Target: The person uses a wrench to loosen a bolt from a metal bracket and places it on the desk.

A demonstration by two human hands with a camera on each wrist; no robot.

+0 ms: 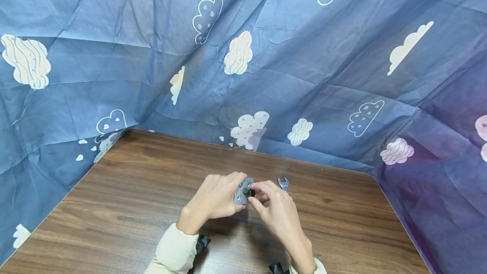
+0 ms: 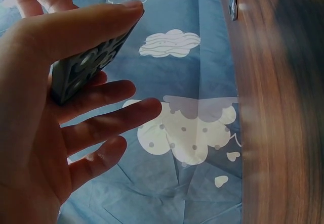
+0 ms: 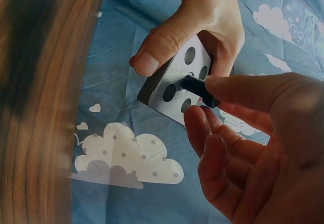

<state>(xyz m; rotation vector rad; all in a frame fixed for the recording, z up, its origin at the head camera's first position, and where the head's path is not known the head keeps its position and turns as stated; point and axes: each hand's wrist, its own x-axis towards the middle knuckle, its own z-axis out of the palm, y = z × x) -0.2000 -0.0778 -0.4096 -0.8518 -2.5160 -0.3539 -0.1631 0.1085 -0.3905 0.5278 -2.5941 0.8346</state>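
Between thumb and fingers, my left hand (image 1: pixel 213 197) grips a grey metal plate (image 3: pixel 176 78) with several round holes. The plate is tilted above the table, its holed face turned toward my right hand (image 1: pixel 280 210). That hand pinches the head end of a black bolt (image 3: pixel 201 89) between thumb and fingertips. In the right wrist view the bolt's threaded end meets the middle of the plate; how deep it sits is hard to tell. From the left wrist view, my left thumb lies along the plate (image 2: pixel 93 62), and the bolt is hidden.
An open-ended wrench (image 1: pixel 283 183) lies on the wooden table (image 1: pixel 152 189) just beyond my right hand, partly hidden by it. Blue cloth (image 1: pixel 289 62) with cloud prints hangs behind the table and along its sides.
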